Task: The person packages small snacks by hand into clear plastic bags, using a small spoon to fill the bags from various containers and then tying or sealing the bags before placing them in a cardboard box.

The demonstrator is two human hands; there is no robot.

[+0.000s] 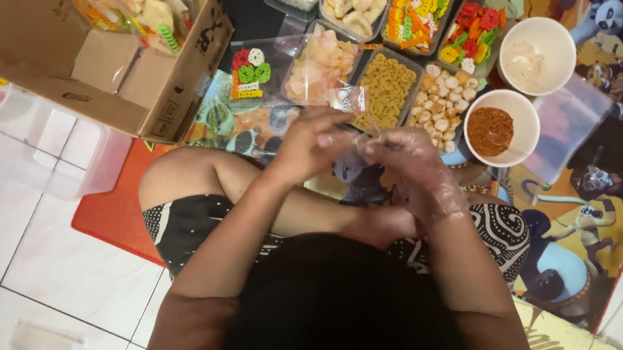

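My left hand (312,144) and my right hand (414,163) meet in front of me, above my crossed legs. Both wear thin clear plastic gloves. Together they pinch a small clear plastic bag (349,99) whose top sticks up between the fingers; what lies inside it is hidden. Just beyond the hands stand clear tubs of snacks: pink crackers (321,66), brown curls (386,89) and pale round pieces (441,104).
A cardboard box (116,71) holding filled snack bags stands at the left. A white bowl of red-brown powder (491,130) and a white bowl (537,56) sit at the right. More tubs of coloured crackers (417,13) line the back. A clear plastic container (54,155) rests on white tiles.
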